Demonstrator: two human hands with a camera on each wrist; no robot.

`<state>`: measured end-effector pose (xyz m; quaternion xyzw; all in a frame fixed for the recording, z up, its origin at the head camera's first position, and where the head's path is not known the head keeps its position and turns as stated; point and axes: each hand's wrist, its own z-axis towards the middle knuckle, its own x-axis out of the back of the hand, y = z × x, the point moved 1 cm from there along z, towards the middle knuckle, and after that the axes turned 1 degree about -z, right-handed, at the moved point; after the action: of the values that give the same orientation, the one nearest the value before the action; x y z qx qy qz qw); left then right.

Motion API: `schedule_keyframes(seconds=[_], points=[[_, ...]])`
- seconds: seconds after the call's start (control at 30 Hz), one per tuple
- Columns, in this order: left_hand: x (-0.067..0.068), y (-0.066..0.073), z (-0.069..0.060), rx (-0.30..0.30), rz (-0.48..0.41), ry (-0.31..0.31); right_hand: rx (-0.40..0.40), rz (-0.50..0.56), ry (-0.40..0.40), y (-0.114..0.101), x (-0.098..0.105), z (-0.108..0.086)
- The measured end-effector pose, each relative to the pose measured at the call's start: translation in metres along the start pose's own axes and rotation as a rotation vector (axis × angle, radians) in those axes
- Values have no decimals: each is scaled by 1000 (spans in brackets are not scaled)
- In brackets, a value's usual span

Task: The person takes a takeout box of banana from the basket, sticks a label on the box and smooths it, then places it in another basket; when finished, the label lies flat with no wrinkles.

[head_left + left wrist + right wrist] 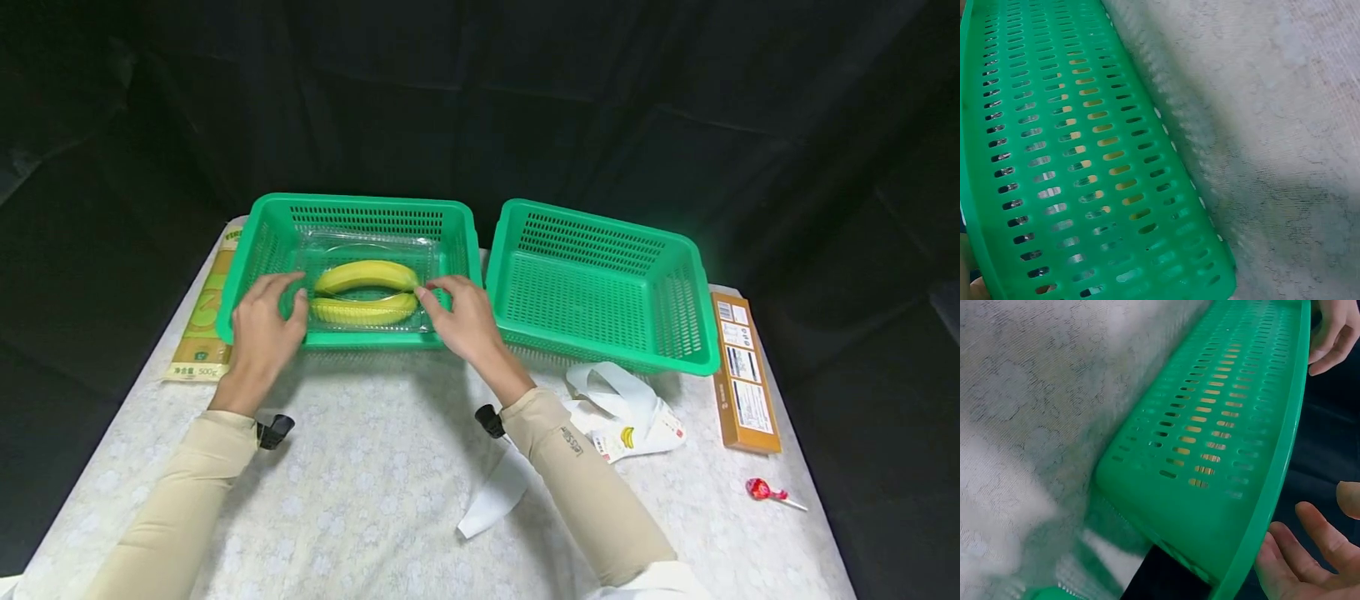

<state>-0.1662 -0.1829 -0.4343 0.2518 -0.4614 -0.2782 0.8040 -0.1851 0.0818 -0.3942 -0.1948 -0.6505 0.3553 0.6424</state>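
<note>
Two yellow bananas (367, 275) lie one behind the other in a clear plastic tray (367, 327), inside the left green basket (360, 340). At the tray's left side is my left hand (262, 325), thumb and forefinger apart. My right hand (465, 321) reaches over the basket's right rim, its fingertips by the bananas' right ends; whether they touch cannot be told. The right wrist view shows the right hand's fingers (1313, 537) spread apart from the thumb. In the left wrist view, yellow shows through slots in the basket wall (1104, 144).
To the right stands a second green basket (577, 300). A yellow-green 500g packet (202, 325) lies at the far left. On the right are an orange box (742, 375), a red lollipop (759, 489) and a crumpled white bag (637, 417) with a banana picture.
</note>
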Motion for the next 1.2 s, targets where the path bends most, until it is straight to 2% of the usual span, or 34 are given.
schedule_keyframes(seconds=[0.23, 0.33, 0.7, 1.03, 1.2], points=[[-1, -2, 1, 74, 12, -50, -126, -41, -161, 2, -12, 11], [-1, -2, 4, 112, 35, -86, -169, -37, -196, 4, -19, 16], [1, -2, 7, 182, 151, -209, -176, -51, -164, 8, -26, 20], [2, -1, 8, 215, 147, -216, -167, -57, -141, 10, -27, 19], [2, -2, 10, 255, 139, -246, -193, -42, -144, 10, -27, 21]])
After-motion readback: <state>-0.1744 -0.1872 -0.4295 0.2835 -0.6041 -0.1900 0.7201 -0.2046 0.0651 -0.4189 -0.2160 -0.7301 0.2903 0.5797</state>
